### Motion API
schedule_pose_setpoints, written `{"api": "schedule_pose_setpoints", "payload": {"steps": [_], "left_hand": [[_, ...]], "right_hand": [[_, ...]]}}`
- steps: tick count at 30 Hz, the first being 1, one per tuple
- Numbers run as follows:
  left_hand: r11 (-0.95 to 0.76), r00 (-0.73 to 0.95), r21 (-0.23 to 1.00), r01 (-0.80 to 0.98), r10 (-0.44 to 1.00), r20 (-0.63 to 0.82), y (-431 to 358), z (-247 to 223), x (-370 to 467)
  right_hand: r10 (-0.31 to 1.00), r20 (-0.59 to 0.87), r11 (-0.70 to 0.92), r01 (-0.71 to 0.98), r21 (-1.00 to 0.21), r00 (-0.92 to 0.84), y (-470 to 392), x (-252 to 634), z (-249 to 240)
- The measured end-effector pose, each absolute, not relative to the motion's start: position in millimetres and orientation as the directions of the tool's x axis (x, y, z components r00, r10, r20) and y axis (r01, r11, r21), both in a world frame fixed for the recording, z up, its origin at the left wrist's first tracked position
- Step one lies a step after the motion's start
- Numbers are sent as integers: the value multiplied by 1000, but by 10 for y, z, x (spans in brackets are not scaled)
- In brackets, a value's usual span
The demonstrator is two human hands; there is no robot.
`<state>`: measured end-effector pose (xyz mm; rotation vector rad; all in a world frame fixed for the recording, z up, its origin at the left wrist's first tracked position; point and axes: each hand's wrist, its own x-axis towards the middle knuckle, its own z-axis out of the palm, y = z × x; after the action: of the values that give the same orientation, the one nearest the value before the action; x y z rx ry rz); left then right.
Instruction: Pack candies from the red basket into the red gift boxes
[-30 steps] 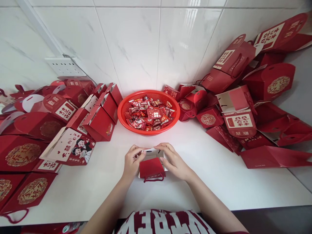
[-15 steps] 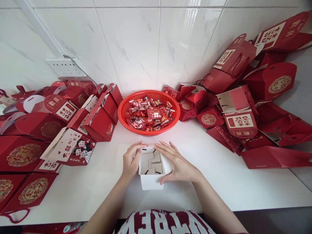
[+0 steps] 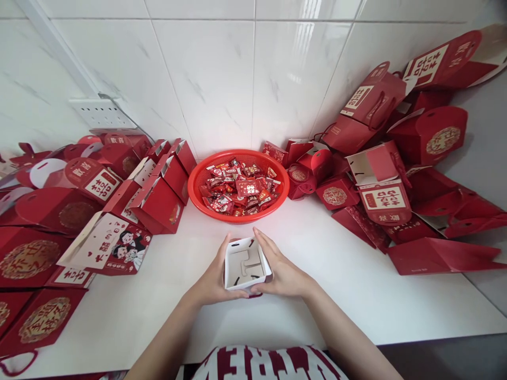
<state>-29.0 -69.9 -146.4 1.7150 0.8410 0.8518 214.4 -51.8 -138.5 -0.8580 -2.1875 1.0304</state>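
Observation:
Between my two hands stands a gift box [image 3: 242, 264] with its top open, showing a white inside with interlocked bottom flaps and small dark cord ends. My left hand [image 3: 214, 279] wraps its left side, the thumb along the near edge. On the right side my right hand [image 3: 279, 269] grips it, fingers toward the far corner and thumb at the near one. A bit of dark red cord shows under the near edge. Just beyond the box sits a red plastic basket [image 3: 193, 182] holding many wrapped candies [image 3: 247, 187].
Red gift boxes [image 3: 158, 203] are stacked along the left, one with a cartoon couple [image 3: 127, 248]. More red boxes [image 3: 384, 200] pile up on the right, some tipped over. A tiled wall [image 3: 217, 79] stands behind the white table [image 3: 332, 295], with a power socket [image 3: 101, 113] at left.
The near white flap of the box has gone from view. Both hands have moved from the far edge and right side to hold the box's two sides.

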Motion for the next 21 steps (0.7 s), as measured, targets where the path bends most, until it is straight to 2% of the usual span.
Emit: {"api": "schedule_pose_setpoints", "payload": {"steps": [6, 10, 17, 21], "left_hand": [[-230, 441, 972, 49, 878, 186, -630, -1617, -129], [-265, 431, 963, 47, 875, 219, -452, -1673, -144], [-381, 452, 920, 87, 838, 305, -97, -1584, -150], [-380, 452, 920, 99, 840, 299, -63, -1530, -134]], "right_hand": [[787, 354, 482, 146, -864, -505, -456, 2015, -1691], [814, 350, 407, 25, -913, -464, -379, 1965, -1834], [851, 298, 365, 79, -927, -433, -140, 1982, -1869], [867, 295, 355, 83, -931, -402, -106, 1971, -1876]]}}
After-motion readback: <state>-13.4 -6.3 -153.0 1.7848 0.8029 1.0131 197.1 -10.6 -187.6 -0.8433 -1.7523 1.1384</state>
